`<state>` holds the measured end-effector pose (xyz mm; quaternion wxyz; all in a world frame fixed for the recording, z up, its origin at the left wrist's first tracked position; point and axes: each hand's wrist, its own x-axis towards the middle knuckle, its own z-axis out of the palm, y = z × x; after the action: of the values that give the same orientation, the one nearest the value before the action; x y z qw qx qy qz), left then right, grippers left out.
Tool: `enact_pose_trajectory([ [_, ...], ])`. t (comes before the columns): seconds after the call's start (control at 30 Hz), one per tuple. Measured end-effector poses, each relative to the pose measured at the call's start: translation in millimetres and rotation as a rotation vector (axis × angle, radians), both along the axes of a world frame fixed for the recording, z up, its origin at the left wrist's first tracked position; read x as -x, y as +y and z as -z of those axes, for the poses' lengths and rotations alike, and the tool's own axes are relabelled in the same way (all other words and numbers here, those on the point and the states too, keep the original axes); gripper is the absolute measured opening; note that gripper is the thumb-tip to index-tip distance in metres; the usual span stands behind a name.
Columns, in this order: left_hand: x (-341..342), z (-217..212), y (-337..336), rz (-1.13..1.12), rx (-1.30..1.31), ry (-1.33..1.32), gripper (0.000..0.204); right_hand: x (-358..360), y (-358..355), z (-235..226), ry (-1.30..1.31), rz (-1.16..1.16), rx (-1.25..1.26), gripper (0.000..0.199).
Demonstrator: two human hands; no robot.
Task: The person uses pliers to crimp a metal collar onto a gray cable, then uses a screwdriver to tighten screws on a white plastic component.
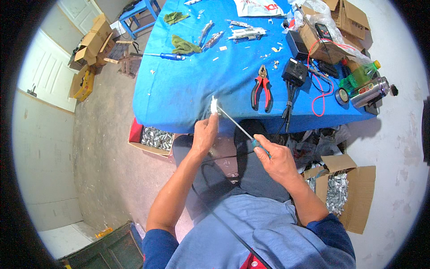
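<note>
My left hand (205,135) is closed around a small white plastic part (214,106), held upright at the near edge of the blue-covered table (179,89). In my right hand (277,158) is a screwdriver (239,127) with a blue-green handle and a long thin shaft. Its tip reaches up and left to the white part; whether it touches is too small to tell. On the cloth to the right lie red-and-black pliers (262,89). Farther back are several white and grey assemblies (247,34) among scattered white bits.
A blue screwdriver (166,56) and green rags (185,45) lie at the left. At the right stand a black adapter (294,71) with cables, a red wire (319,96) and a steel flask (370,92). Boxes of metal parts (156,138) (337,193) sit below the table.
</note>
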<state>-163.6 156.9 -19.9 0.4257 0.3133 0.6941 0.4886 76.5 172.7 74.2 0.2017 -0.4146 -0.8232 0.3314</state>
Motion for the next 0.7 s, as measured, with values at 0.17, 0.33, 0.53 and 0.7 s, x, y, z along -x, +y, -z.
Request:
enact_pose_trajectory([
  [0.17, -8, -13, -3, -0.071, -0.059, -0.314, 0.051, 3, 35, -7, -0.130, 0.096, -0.283, 0.036],
  [0.33, 0, -7, -10, -0.083, -0.067, -0.663, 0.050, 39, 95, -17, -0.192, 0.105, -0.436, 0.036],
  [0.53, 2, -8, -13, -0.083, -0.086, -0.739, 0.050, 90, 157, 9, -0.070, 0.067, -0.694, 0.030],
  [0.7, 0, -8, -14, -0.135, -0.063, -0.729, 0.049, 119, 134, 13, 0.202, -0.254, -0.412, 0.034],
])
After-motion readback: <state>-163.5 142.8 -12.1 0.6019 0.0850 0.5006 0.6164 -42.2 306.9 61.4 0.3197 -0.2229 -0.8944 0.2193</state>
